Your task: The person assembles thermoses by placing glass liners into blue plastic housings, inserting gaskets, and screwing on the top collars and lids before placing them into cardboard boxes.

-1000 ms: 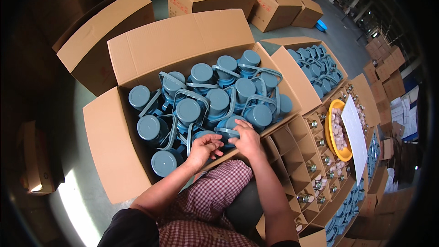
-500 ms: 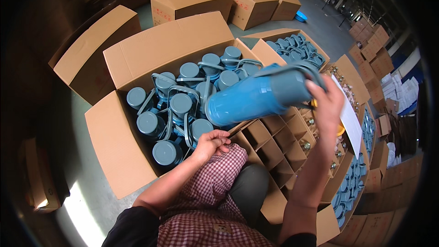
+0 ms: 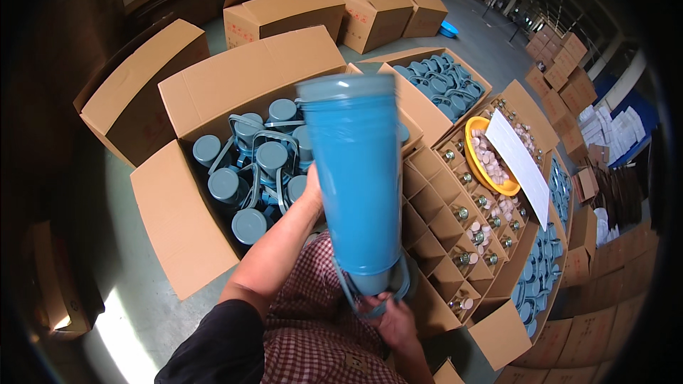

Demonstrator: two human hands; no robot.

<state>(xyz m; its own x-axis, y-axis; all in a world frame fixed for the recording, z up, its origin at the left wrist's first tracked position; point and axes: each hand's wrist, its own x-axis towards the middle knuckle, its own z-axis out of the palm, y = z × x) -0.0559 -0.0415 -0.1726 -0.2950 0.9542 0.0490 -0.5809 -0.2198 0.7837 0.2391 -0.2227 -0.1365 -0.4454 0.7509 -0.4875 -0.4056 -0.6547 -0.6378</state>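
An open carton (image 3: pixel 179 217) stands left, a divided carton (image 3: pixel 430 309) right. Nearer than both, a blue flask (image 3: pixel 357 185) is cap-end near, the right hand (image 3: pixel 395 321) grasping that end; the left hand (image 3: pixel 313 186) is partly hidden behind it, grip unclear.

a blue basin (image 3: pixel 448 29) sits on the grey floor (image 3: pixel 478 34) beside a brown carton (image 3: pixel 427 16), with stacked boxes (image 3: pixel 562 67) near a pale pillar (image 3: pixel 626 85).

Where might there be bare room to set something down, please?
Grey floor shows between the flask carton's left flap and the cardboard box at far left. The divided carton's left compartments look unfilled. It is crowded among the packed flasks beyond the held flask, and around the yellow basin, beside glass necks.
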